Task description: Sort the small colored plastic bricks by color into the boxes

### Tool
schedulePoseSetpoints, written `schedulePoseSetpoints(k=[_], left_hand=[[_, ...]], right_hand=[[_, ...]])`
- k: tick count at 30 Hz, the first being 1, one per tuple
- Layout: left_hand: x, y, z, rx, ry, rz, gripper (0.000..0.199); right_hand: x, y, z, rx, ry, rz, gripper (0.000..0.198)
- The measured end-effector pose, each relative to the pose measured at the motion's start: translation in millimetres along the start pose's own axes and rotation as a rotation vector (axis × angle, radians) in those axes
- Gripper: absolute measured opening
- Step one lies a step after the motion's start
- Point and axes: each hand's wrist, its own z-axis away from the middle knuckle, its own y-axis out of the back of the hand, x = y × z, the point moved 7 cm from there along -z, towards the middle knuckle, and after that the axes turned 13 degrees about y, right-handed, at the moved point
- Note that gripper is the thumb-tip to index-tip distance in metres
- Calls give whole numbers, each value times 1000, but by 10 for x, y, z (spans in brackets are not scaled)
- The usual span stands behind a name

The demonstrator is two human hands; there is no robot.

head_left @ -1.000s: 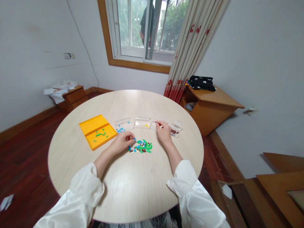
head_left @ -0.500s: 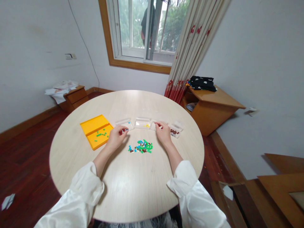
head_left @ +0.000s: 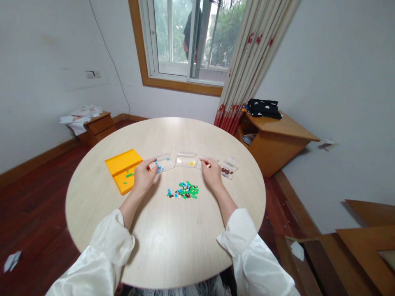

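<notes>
"What's nearest you?"

"The pale round worktop (head_left: pixel 173 246), with a mixed heap of bricks (head_left: pixel 187 190) on it: green, blue, brown, a few pale."

"And what's just changed?"

"My left hand (head_left: pixel 143 176) has gone from the heap to the clear blue-brick box (head_left: pixel 168 165), so I'd judge one more blue is at its place. I can't tell whether those fingers have let go. My right hand (head_left: pixel 212 174) hasn't left the third box (head_left: pixel 217 159); its fingers are curled, and any grip is hidden."

"What else is about?"

"The yellow case (head_left: pixel 115 164) with green bricks, left; the yellow-brick box (head_left: pixel 180 161) between my hands; the brown-brick box (head_left: pixel 230 177) rightmost."

"Farther off?"

"Papers (head_left: pixel 80 115) on a cabinet (head_left: pixel 101 125), dark cloth (head_left: pixel 263 109) on another, a curtain (head_left: pixel 236 74), the window (head_left: pixel 174 37)."
</notes>
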Motion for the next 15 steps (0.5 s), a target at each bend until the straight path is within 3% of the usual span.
schedulePoseSetpoints(k=[11,15], left_hand=[[4,-110,14,-79,-46,9,31],[80,-184,81,-153,-103,51,23]], right_hand=[[-95,-23,4,-1,28,-35,23],[-216,-140,45,-107,77,-115,20]])
